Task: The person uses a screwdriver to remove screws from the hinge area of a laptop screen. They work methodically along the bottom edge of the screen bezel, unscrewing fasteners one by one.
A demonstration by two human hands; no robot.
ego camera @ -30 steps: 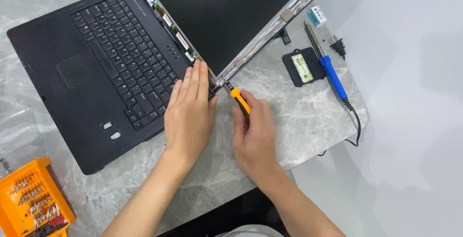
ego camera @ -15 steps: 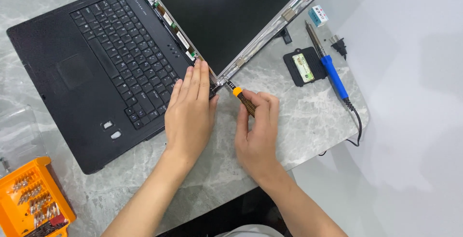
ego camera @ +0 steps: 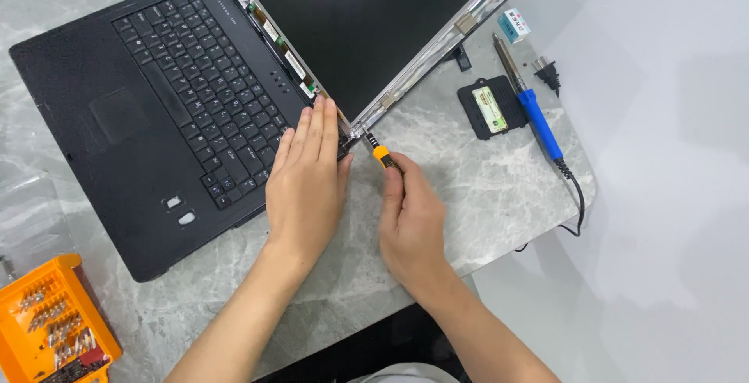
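Observation:
A black laptop (ego camera: pixel 148 118) lies opened flat on a grey marble table, its screen (ego camera: pixel 367 24) stripped of its bezel with the metal frame bare. My left hand (ego camera: pixel 308 180) rests flat on the laptop's near right corner by the hinge. My right hand (ego camera: pixel 409 223) grips a small screwdriver (ego camera: pixel 379 154) with an orange and black handle. Its tip points up-left at the hinge corner of the screen frame.
An orange case of screwdriver bits (ego camera: pixel 51 324) sits at the lower left. A blue-handled soldering iron (ego camera: pixel 534 114) with its cord, a small black cover plate (ego camera: pixel 490 108) and a small white box (ego camera: pixel 514 24) lie right of the screen. The table edge (ego camera: pixel 577 203) curves near the cord.
My right hand has shifted slightly on the screwdriver handle, fingers turning around it. The left hand and laptop have stayed in place.

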